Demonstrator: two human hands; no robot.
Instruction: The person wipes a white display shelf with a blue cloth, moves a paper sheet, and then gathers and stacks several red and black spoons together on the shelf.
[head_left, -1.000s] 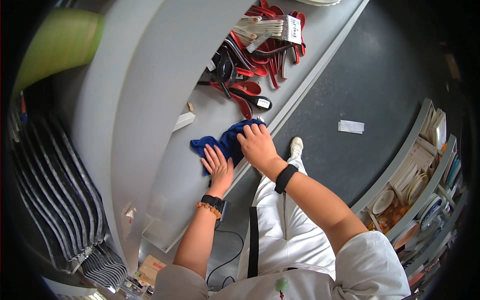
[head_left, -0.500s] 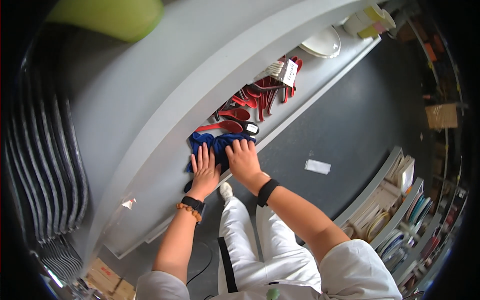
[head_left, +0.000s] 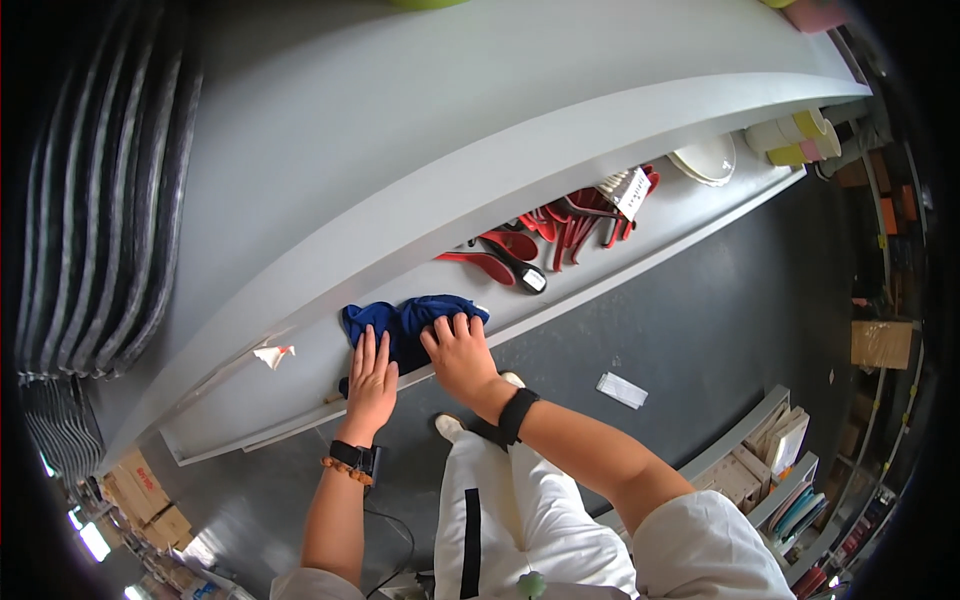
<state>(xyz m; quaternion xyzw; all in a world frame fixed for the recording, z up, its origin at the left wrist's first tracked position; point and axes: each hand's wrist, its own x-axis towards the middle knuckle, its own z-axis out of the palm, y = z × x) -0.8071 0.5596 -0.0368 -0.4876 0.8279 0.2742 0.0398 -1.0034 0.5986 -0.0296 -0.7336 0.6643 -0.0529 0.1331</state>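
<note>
I find both hands on the dark blue cloth, which lies bunched on the lower grey shelf near its raised front lip, to the left of the spoons. The left hand [head_left: 370, 393] is open, its fingers straight and held nearly together, laid on the left part of the cloth [head_left: 437, 308]; I see no grip by it. The right hand [head_left: 463, 360] is partly closed, its fingers bent and set down on the cloth's right part; whether it pinches the fabric I cannot tell. I record a black band [head_left: 517, 415] on the right wrist and a beaded bracelet [head_left: 346, 468] on the left. On the lower shelf [head_left: 230, 410], just beyond the cloth and apart from it, I note a red spoon [head_left: 490, 266] beside a black spoon [head_left: 530, 278] bearing a white label. Further right are more red utensils, a labelled clear packet [head_left: 626, 192], white dishes [head_left: 708, 158] and cups in white, yellow and pink. The upper shelf [head_left: 480, 100] overhangs the rear of these. I observe a stack of dark, wavy-edged pieces [head_left: 110, 200] at far left, and a white slip [head_left: 621, 390] on the dark floor [head_left: 600, 450].
</note>
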